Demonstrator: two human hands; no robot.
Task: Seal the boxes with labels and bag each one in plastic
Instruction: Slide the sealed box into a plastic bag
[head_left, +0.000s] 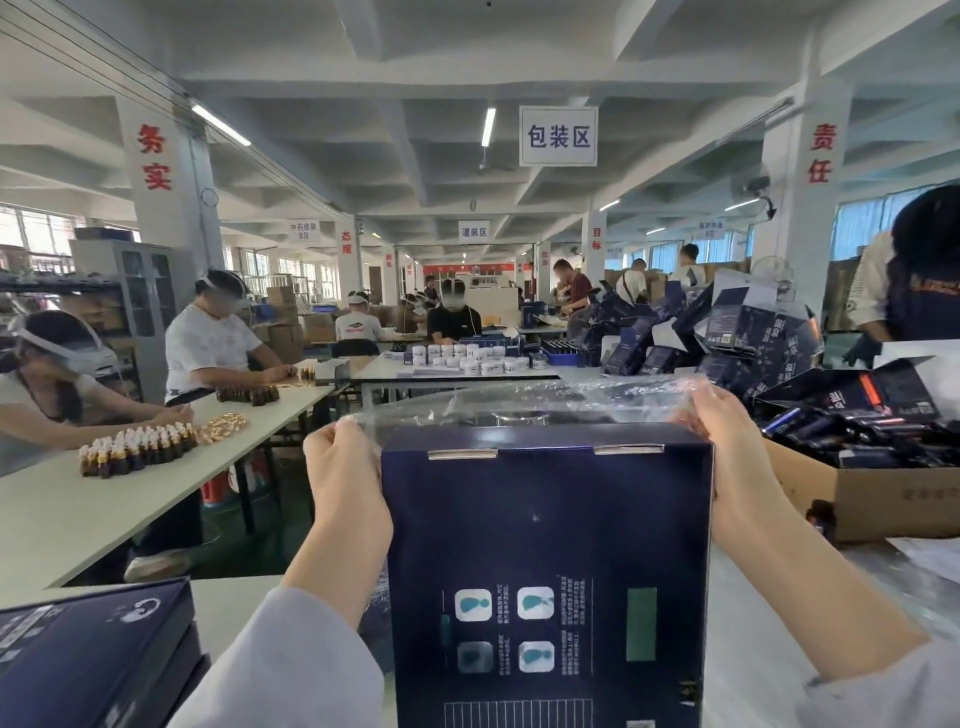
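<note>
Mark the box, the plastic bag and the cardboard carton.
box (545, 519): head view, middle of its dark blue face.
plastic bag (519, 402): head view, clear film above the box.
carton (883, 499): head view, brown front wall.

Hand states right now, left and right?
Left hand: closed, pinching the plastic bag at the box's top left corner.
Right hand: closed, gripping the same bag at the top right corner.

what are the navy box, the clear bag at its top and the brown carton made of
The navy box looks like printed paperboard, fairly matte, with folded tabs. The plastic bag is thin clear film, crinkled and glinting. The brown carton is probably corrugated cardboard, plain kraft.
</note>
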